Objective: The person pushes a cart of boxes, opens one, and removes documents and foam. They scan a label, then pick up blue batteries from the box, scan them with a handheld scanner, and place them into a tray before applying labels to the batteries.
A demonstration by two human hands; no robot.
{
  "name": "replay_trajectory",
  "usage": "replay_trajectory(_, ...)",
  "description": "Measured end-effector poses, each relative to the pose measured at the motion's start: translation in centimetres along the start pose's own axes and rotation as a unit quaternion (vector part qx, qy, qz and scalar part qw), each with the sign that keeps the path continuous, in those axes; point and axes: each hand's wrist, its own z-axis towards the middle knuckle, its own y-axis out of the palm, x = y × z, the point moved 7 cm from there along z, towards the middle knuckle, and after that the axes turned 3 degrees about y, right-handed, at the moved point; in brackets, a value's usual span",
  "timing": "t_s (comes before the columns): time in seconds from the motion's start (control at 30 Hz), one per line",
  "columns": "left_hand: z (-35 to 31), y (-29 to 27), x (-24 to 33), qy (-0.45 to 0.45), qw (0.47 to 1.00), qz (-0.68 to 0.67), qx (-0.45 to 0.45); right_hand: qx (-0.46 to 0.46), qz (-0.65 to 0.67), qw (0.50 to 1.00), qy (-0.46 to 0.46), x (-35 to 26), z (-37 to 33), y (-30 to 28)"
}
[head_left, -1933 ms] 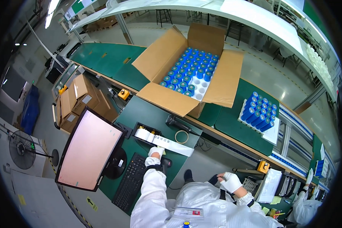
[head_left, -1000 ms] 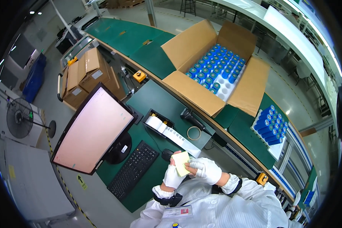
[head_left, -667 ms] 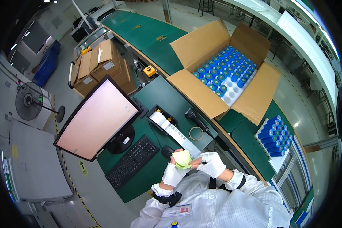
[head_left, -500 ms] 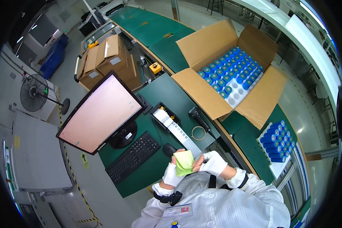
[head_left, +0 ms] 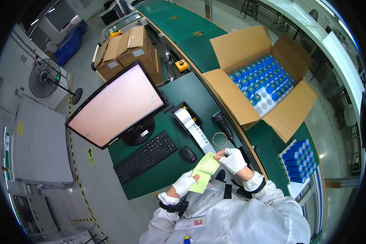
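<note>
Just past the front edge of the worktop (head_left: pixel 148 179), over the person's lap, both hands are on a yellow-green notepad (head_left: pixel 200 185). Left hand (head_left: pixel 184 184) has it from the left, thumb pressed on the lower sheet; the rest of its grip is mostly hidden, so can't tell more. Right hand (head_left: pixel 234 161) has its fingers (head_left: pixel 220 155) pinching the top right corner of the upper sheet, which is flipped up away from the lower one. White gloves on both, bare fingertips poking out.

Writing-wise, that upper sheet (head_left: pixel 208 163) has several lines of dark handwriting, way too small for me to make out. Mouse (head_left: pixel 187 154) is just beside the pad, keyboard (head_left: pixel 145 156) left of that. Monitor (head_left: pixel 118 106) is lit up pale pink with tiny unreadable text, and there's a small white sticker (head_left: pixel 144 133) on its foot. Label strip (head_left: pixel 199 136) runs off a roll towards the pad, printed in dark blocks; can't tell if its end touches the pad. Scanner (head_left: pixel 223 124) is lying to the right of it.

Further back, a cardboard box (head_left: pixel 232 95) with its flaps spread holds rows of blue cylinders (head_left: pixel 260 77). Stacked cartons (head_left: pixel 130 44) off to the left carry white labels, print too tiny. Chest badge (head_left: pixel 191 223) has a reddish patch, and the yellow floor sign (head_left: pixel 91 156) shows a black arrow.
</note>
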Motion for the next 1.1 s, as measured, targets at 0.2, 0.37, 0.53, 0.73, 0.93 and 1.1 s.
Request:
replay_trajectory(0.2,-0.1,-7.1,-2.2,-0.006,0.949,0.3,0.094,-0.008,0.001,0.998,0.055,2.9,0.7,2.9)
replay_trajectory(0.37,-1.5,-11.2,-2.4,0.038,0.974,0.125,0.186,0.117,0.102,0.984,0.089,6.5,2.8,-0.6)
replay_trajectory(0.53,-2.0,-21.4,-2.4,0.11,0.899,0.206,0.369,0.182,-0.028,0.981,-0.065,3.7,1.4,-1.7)
replay_trajectory(0.73,-4.7,-20.7,1.3,0.169,0.509,0.576,0.617,0.18,-0.202,0.847,-0.458,-3.0,-3.8,1.8)
replay_trajectory(0.93,-0.9,-2.6,2.5,0.293,0.799,0.467,0.24,0.171,-0.251,0.795,-0.526,-6.4,-6.7,2.7)
replay_trajectory(1.1,3.0,1.6,0.9,0.372,0.708,0.56,0.215,0.156,-0.13,0.918,-0.34,-4.5,-4.6,4.6)
